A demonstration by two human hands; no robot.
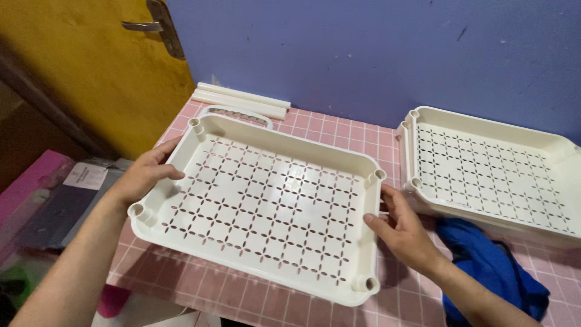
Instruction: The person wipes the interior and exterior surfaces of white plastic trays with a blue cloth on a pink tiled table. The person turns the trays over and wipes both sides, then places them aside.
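Observation:
A cream plastic tray point(266, 142) with a star-patterned perforated bottom and round corner sockets sits on a pink checked tabletop point(339, 130). My left hand point(144, 174) grips the tray's left rim, thumb over the edge. My right hand point(402, 229) holds the tray's right rim, fingers against the outer wall. A second cream tray point(563, 148) of the same kind lies to the right, seemingly stacked on another.
White plastic tubes point(242, 100) and a curved white handle point(233, 111) lie at the back by the blue wall. A blue cloth point(493, 266) lies under the right tray's front edge. A yellow door point(91, 66) stands at left, with assorted boxes below it.

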